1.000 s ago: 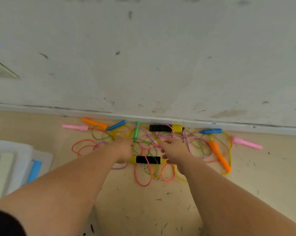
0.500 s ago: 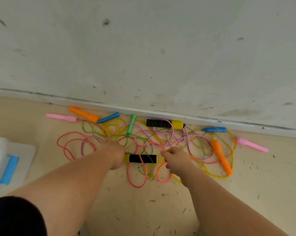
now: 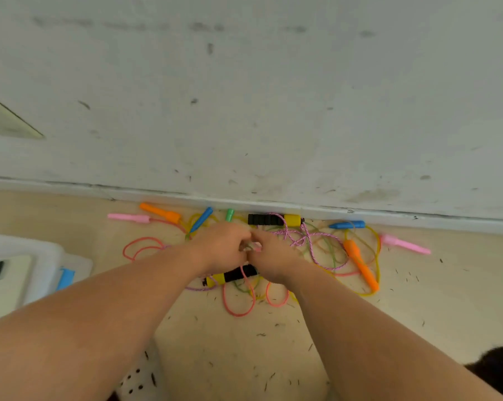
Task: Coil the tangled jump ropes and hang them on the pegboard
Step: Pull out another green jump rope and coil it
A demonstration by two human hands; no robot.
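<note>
head view looks down at a dirty white wall [image 3: 244, 96] meeting a pale wooden floor [image 3: 418, 299]. two bare forearms reach forward from the bottom edge to the jump ropes [image 3: 325, 247], which lie in one tangle on the floor close to the wall.

the left hand [image 3: 220, 247] and the right hand [image 3: 273, 253] meet knuckle to knuckle over the middle of the tangle. the fingers of both are curled in, and they pinch some thin strands in the small gap between them. a bit of pink cord shows there, but which rope it belongs to i cannot tell, because the hands cover that part.

a pink braided rope [image 3: 308, 241] runs out to the right of the right hand. coral loops [image 3: 238, 302] lie just below the wrists.

one black and yellow handle [image 3: 273, 219] lies beyond the hands along the wall. a second one [image 3: 233, 275] is half hidden under the wrists. an orange handle [image 3: 360, 263], a blue handle [image 3: 347, 225] and a pink handle [image 3: 405, 245] lie to the right. another orange one [image 3: 160, 212], a pink one [image 3: 129, 217], a blue one [image 3: 201, 219] and a green handle [image 3: 229, 214] lie to the left and behind.

a white plastic box [image 3: 42, 256] is cut off at the left edge. a white sheet with dark holes [image 3: 134, 380] shows only partly at the bottom.
</note>
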